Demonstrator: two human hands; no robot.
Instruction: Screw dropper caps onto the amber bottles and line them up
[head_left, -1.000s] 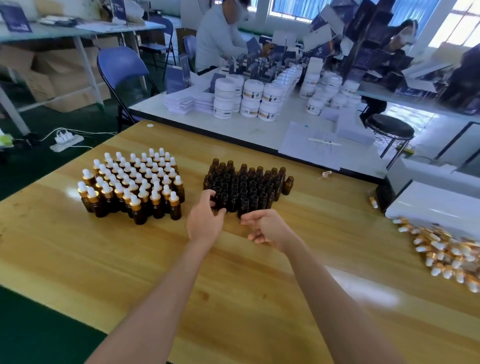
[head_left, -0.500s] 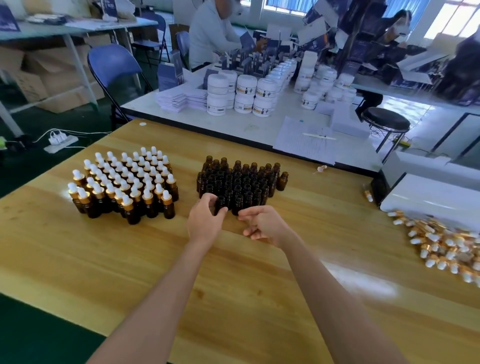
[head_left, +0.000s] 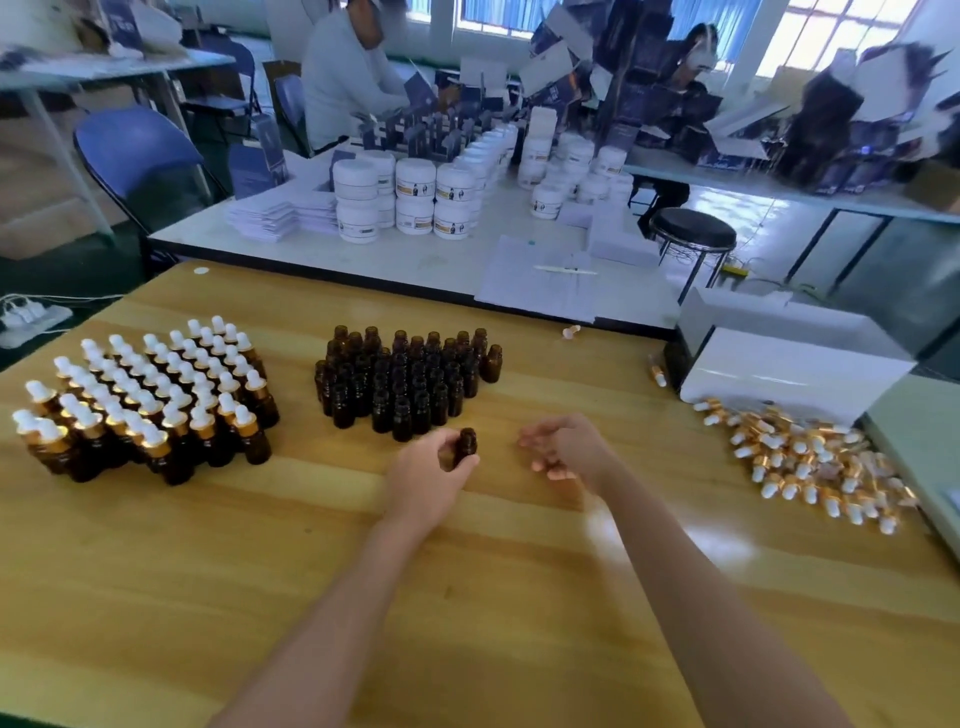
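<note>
One bare amber bottle in hand, no cap on it yet.
The left hand (head_left: 431, 467) gripped an uncapped bottle (head_left: 466, 444) upright just in front of the uncapped cluster (head_left: 405, 374), probably to present its neck for a cap. The right hand (head_left: 566, 449) hovered beside it, fingers loosely curled, blurred and apparently empty. The dropper caps (head_left: 810, 457) lay heaped well to the right on the counter (head_left: 208, 571), while the capped bottles (head_left: 145, 395) stood in rows at the left.

The worktop (head_left: 156, 571) is pale wood under a glossy varnish, with window glare all over it. The uncapped amber bottles (head_left: 405, 379) look like dark shiny glass, same as the single bottle (head_left: 466, 443) in the left hand (head_left: 423, 475). The dropper caps (head_left: 810, 457) have shiny gold metallic collars and matt white rubbery-looking bulbs. The white box (head_left: 779, 371) looks smooth and glossy.
</note>
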